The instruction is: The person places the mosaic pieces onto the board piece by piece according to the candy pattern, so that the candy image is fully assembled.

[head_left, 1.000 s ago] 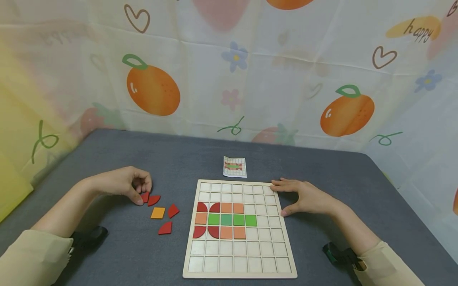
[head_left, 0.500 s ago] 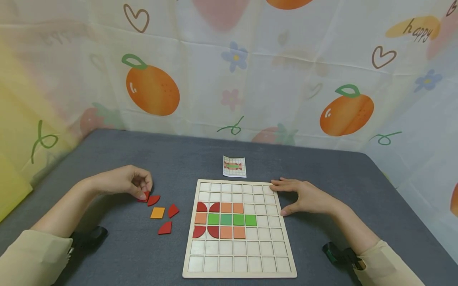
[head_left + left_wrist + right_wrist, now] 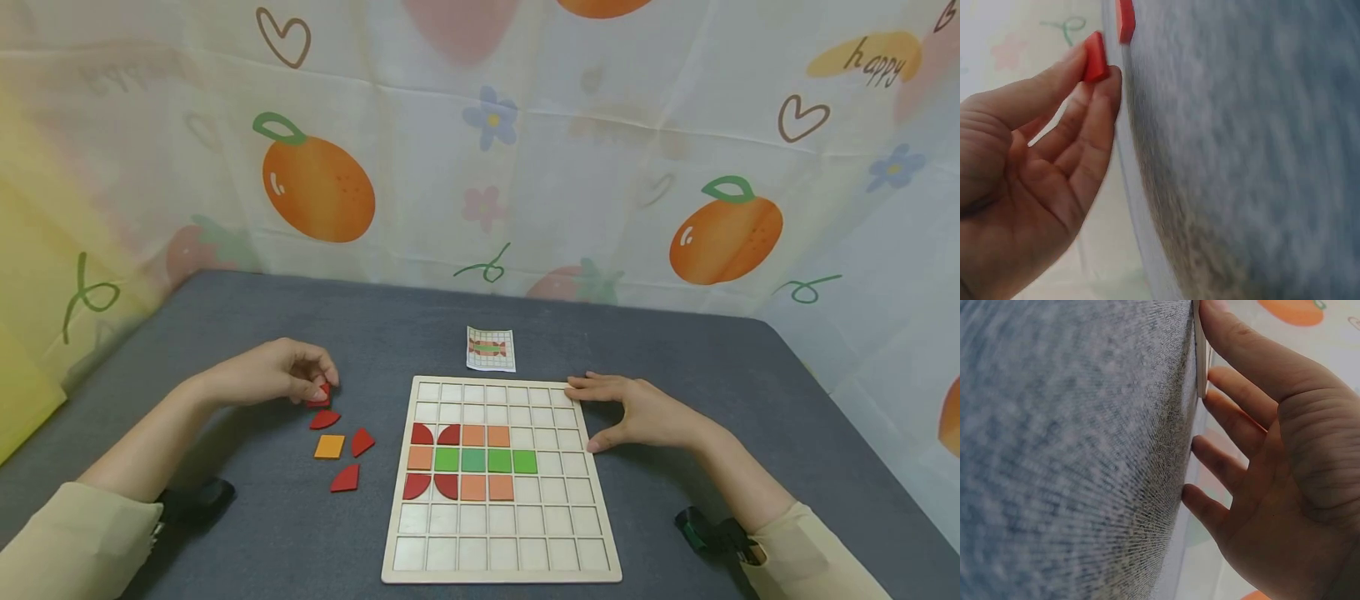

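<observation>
My left hand (image 3: 281,373) pinches a red tile (image 3: 1095,57) between thumb and fingertips, left of the board. The tile's outline is partly hidden by the fingers. Just below it on the table lies a red quarter-circle tile (image 3: 326,419). A wooden grid board (image 3: 502,577) lies flat in the middle. On its left and centre sit dark red quarter-circles (image 3: 418,486), salmon squares (image 3: 421,457) and a row of green squares (image 3: 499,461). At the board's upper right edge rests my right hand (image 3: 633,408), thumb and fingers spread and fairly straight, holding no tile.
Between the left forearm and the board lie a yellow-orange square tile (image 3: 329,447) and two more red tiles, one beside it (image 3: 362,442) and one nearer (image 3: 346,477). A small printed card (image 3: 491,348) with a candy-like grid pattern lies behind the board. A patterned curtain (image 3: 420,200) hangs behind the table.
The left hand has taken hold of the red tile and moved it slightly right and away from me. The right hand stays at the board's edge.
</observation>
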A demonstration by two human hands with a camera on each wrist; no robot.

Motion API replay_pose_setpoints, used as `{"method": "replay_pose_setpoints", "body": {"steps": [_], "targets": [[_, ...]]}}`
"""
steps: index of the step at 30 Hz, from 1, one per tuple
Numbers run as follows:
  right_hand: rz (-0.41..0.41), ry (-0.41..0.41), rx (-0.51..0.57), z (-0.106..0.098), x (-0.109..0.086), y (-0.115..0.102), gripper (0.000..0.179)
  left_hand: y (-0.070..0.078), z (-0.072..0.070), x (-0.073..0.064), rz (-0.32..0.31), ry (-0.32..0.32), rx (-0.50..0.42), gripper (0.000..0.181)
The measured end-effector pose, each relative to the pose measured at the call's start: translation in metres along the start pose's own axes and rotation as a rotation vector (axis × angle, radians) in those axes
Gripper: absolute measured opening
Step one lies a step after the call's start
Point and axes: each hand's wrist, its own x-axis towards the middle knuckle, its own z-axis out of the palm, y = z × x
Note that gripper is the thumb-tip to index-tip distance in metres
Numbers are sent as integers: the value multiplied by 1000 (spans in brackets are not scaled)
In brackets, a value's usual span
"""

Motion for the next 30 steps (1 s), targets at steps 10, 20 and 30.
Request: {"method": "replay_pose_setpoints", "body": {"steps": [10, 20, 30], "targets": [[-8, 2, -8, 0, -1, 1, 82, 38, 23, 19, 35, 82, -15, 18], [3, -9, -4, 0, 1, 2, 83, 68, 55, 44, 107, 96, -118, 18], [-4, -5, -3, 0, 0, 2, 83, 97, 86, 64, 136, 39, -173, 18]]}}
